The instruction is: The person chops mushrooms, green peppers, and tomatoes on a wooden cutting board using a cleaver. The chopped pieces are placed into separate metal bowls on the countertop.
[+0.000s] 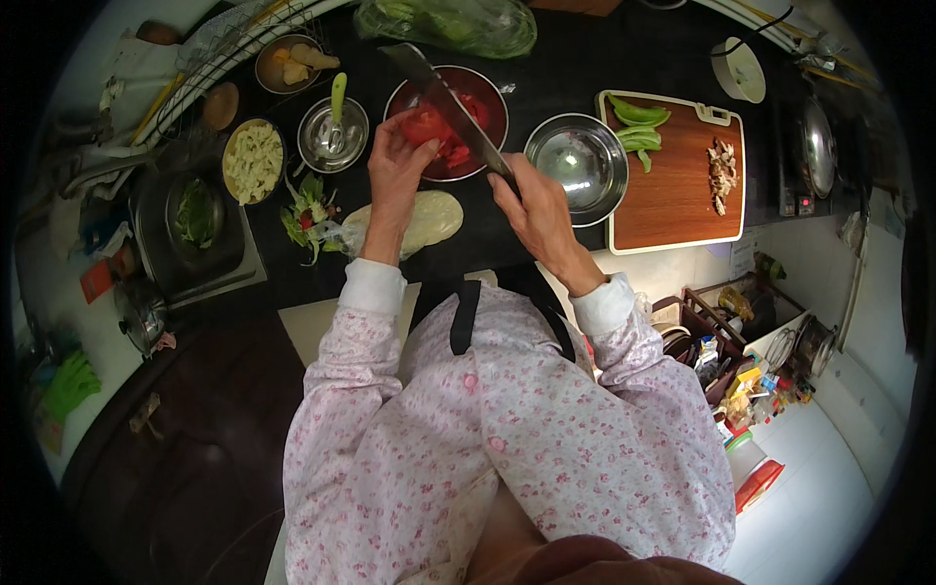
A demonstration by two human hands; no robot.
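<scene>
My left hand (395,164) holds a peeled-looking red tomato (422,126) over the left side of a metal bowl (500,102). In my right hand (532,205) is the handle of a kitchen knife (452,108), its long blade slanting across the bowl toward the upper left, close beside the tomato. Cut tomato pieces (459,155) lie inside the bowl, partly hidden by the blade. An empty-looking stainless steel bowl (620,175) stands just right of my right hand. Below my left wrist lies a pale flat oval item (437,221) with clear plastic film.
A wooden cutting board (658,212) carries green pepper pieces (638,139) and chopped brown bits (722,175). Leftward are cauliflower pieces in a bowl (253,162), a small bowl with a green-handled utensil (338,99), vegetable trimmings (311,212) and a sink (256,272). Bagged greens (453,25) lie behind.
</scene>
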